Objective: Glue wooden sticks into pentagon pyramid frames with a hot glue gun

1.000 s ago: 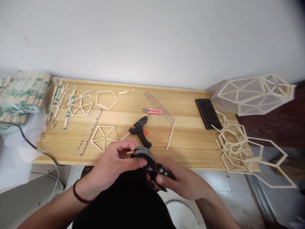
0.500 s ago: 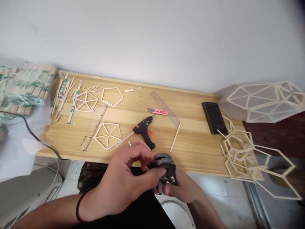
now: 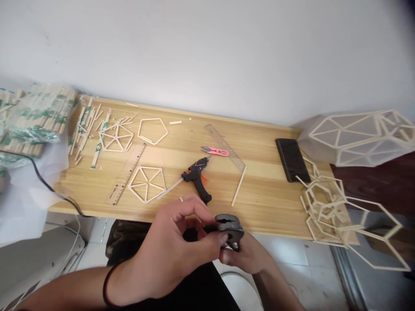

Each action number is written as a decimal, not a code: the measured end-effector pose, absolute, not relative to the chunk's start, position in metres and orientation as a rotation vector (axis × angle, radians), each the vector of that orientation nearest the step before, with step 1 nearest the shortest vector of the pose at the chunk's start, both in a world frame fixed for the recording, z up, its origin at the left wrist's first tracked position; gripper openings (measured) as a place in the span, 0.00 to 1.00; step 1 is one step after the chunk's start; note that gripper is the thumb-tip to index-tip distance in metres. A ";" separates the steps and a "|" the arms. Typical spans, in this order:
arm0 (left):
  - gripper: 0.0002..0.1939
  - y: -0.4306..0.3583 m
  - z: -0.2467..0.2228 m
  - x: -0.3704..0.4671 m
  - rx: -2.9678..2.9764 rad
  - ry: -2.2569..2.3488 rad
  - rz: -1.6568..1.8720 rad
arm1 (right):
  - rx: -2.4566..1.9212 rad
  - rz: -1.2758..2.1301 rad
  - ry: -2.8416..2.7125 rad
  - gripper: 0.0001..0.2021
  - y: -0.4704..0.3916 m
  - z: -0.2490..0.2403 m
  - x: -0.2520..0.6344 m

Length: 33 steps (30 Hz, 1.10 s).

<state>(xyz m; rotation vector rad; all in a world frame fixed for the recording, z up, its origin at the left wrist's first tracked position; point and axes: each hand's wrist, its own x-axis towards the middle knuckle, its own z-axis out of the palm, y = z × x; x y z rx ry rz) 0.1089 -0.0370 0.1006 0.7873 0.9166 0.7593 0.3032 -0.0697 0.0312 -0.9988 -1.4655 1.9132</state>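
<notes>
In front of the table's near edge, my left hand [image 3: 184, 242] pinches the head of a dark metal hand cutter [image 3: 231, 226] between thumb and fingers. Behind and below it, my right hand [image 3: 248, 255] is closed round the tool's lower part, mostly hidden. The cutter's curved jaws point up and left. Just beyond my hands lies a black glue gun [image 3: 196, 177] with an orange trigger and a glue stick in its rear. Pink thread snips [image 3: 215, 151] and a clear ruler [image 3: 227, 149] lie past it, with a thin wooden stick [image 3: 239, 186] to the right.
Pentagon stick frames [image 3: 147, 185], a second ruler [image 3: 128, 175] and loose sticks [image 3: 87, 136] spread over the left side. Bagged chopsticks [image 3: 48, 110] pile at far left, near a black cable [image 3: 42, 181]. Right: a phone [image 3: 292, 160], a joined stick frame [image 3: 343, 201] and a covered stick structure [image 3: 353, 138].
Both hands and the cutter have shifted slightly right and down. The cutter's head has turned, so its pivot bolts show less. Things on the table have stayed put.
</notes>
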 end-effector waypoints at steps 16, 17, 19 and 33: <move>0.13 -0.034 0.090 0.105 0.652 0.871 0.721 | -1.095 1.907 -1.497 0.29 -0.072 0.030 0.306; 0.13 -0.033 0.089 0.104 0.644 0.868 0.729 | -1.106 1.902 -1.495 0.29 -0.072 0.030 0.305; 0.11 -0.032 0.085 0.102 0.637 0.871 0.754 | -1.120 1.907 -1.486 0.29 -0.072 0.031 0.302; 0.06 -0.024 0.072 0.090 0.629 0.913 0.748 | -1.356 1.983 -1.310 0.22 -0.075 0.042 0.284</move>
